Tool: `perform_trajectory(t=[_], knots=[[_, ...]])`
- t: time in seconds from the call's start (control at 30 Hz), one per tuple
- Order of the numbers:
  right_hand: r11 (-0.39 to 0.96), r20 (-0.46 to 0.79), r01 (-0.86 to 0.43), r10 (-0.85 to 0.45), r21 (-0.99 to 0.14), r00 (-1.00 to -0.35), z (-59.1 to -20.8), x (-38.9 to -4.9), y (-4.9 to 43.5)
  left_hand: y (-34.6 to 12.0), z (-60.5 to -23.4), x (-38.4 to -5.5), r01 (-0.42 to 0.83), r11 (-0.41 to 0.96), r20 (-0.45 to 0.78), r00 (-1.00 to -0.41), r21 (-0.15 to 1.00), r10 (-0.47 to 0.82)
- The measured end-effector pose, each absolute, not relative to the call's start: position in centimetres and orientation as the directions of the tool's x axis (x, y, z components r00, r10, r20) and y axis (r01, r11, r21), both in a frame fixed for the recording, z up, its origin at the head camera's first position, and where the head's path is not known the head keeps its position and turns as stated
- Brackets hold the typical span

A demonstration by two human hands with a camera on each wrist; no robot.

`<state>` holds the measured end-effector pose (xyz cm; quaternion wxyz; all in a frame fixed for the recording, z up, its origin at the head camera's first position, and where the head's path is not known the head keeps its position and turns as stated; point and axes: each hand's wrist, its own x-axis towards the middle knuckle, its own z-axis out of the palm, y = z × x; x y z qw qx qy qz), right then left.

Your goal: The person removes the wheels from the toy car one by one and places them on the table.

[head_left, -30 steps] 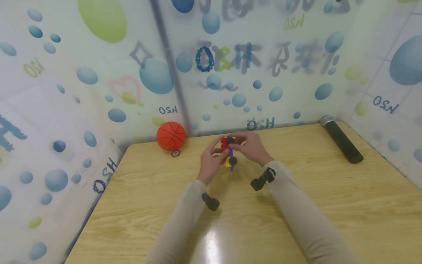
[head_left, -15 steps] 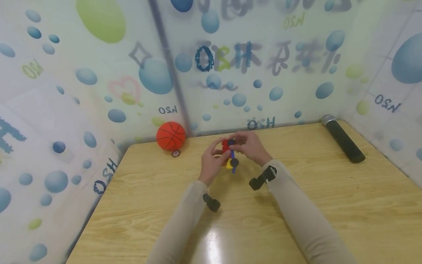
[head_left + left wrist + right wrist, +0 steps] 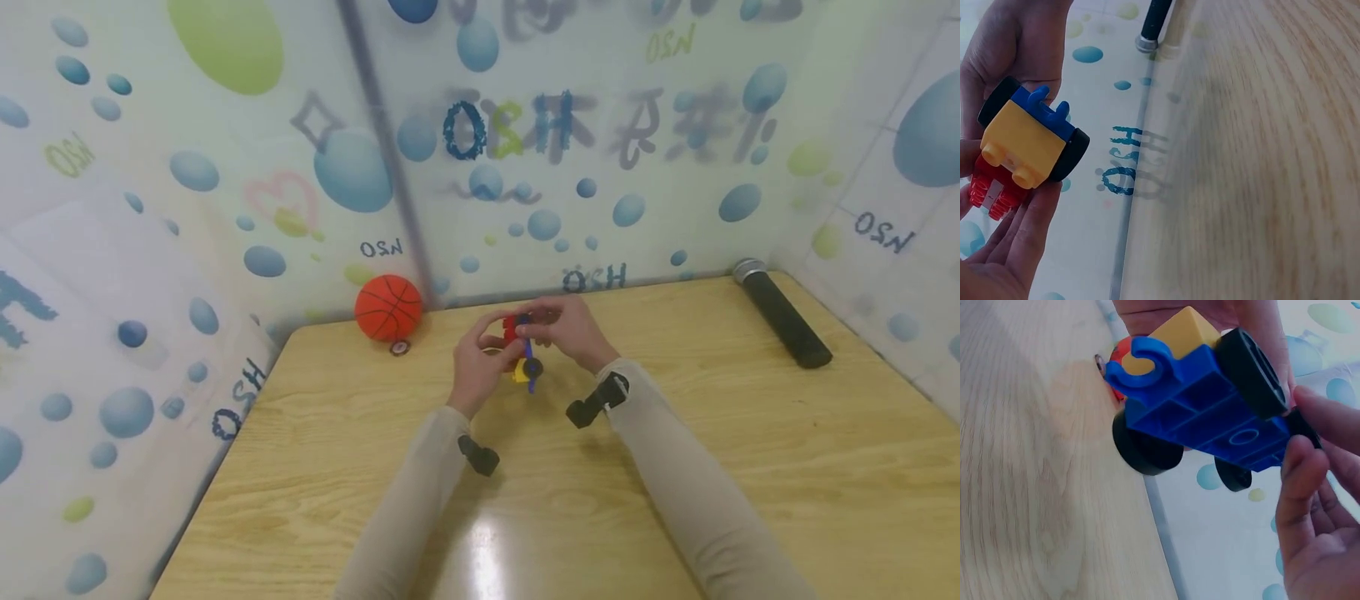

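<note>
Two hands, left hand (image 3: 477, 373) and right hand (image 3: 576, 332), hold one toy car (image 3: 1210, 419) raised over the worktop (image 3: 300, 467), far middle. Left fingers grip its red block (image 3: 991, 172), presumably steadying the body; right fingers pinch what looks like a black wheel, underside turned right, likely for access. Count: four wheels (image 3: 1146, 450), one yellow block (image 3: 1025, 140), one red. Far left: one ball (image 3: 388, 308), one small disc (image 3: 400, 348) just nearer. Far right: one microphone (image 3: 783, 317), lying flat, well apart.
</note>
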<state>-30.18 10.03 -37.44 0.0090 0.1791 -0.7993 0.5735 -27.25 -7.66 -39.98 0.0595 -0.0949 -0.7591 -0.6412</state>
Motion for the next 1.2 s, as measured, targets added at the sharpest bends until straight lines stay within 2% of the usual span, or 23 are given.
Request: perform_trajectory(t=[0.17,0.37,0.6,0.7,0.93,1.2], knots=[[0.247,0.222,-0.286,-0.256,-0.926,-0.941,-37.2,-29.9,9.6,-7.7,-39.9,-27.3,0.215,0.155,0.205,-0.975,0.964,0.081],[0.261,0.289,-0.354,-0.255,-0.898,-0.923,-36.9,-29.9,9.1,-7.7,-39.7,-27.2,0.213,0.153,0.205,-0.977,0.965,0.066],[0.307,0.447,-0.529,-0.301,-0.791,-0.842,-36.5,-29.9,8.7,-8.7,-39.6,-27.3,0.162,0.101,0.157,-0.986,0.982,0.056],[0.291,0.476,-0.561,-0.314,-0.775,-0.821,-36.3,-30.0,8.6,-9.5,-39.4,-27.4,0.146,0.12,0.144,-0.989,0.982,0.026],[0.076,0.346,-0.379,-0.275,-0.922,-0.897,-36.3,-30.5,9.5,-10.1,-38.3,-27.4,0.193,0.169,0.19,-0.981,0.967,0.034],[0.085,0.23,-0.259,-0.259,-0.962,-0.938,-38.0,-32.0,10.8,-9.9,-38.9,-27.3,0.176,0.212,0.164,-0.984,0.961,0.074]])
